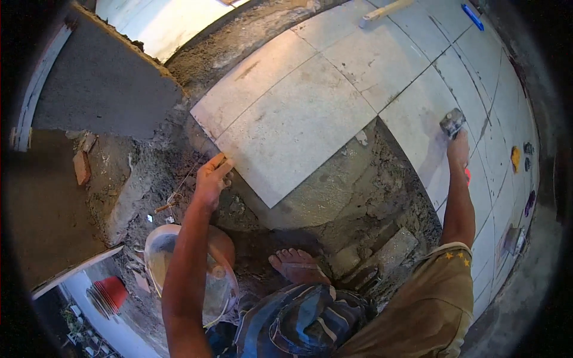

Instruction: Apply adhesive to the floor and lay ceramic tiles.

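Note:
My right hand (458,150) is wrapped round the handle of a hammer with a blocky grey head (452,122); a bit of red shows below the fist. The hammer is over the pale floor tiles on the right. My left hand (213,179) is closed in a pinch at the left edge of a large pale, speckled tile (298,134). What its fingers hold, if anything, is hidden. Near it, a thin string runs down to a small stick (166,207) in the dirt. The tile's near corner juts over wet grey mortar (334,194).
A bucket (224,247) stands by my left forearm, near my bare foot (298,265). Broken blocks (394,250) lie in the rubble. A wooden-handled tool (388,11), a blue object (472,17) and a yellow lump (515,159) rest on tiles. Red stacked pots (110,293) are lower left.

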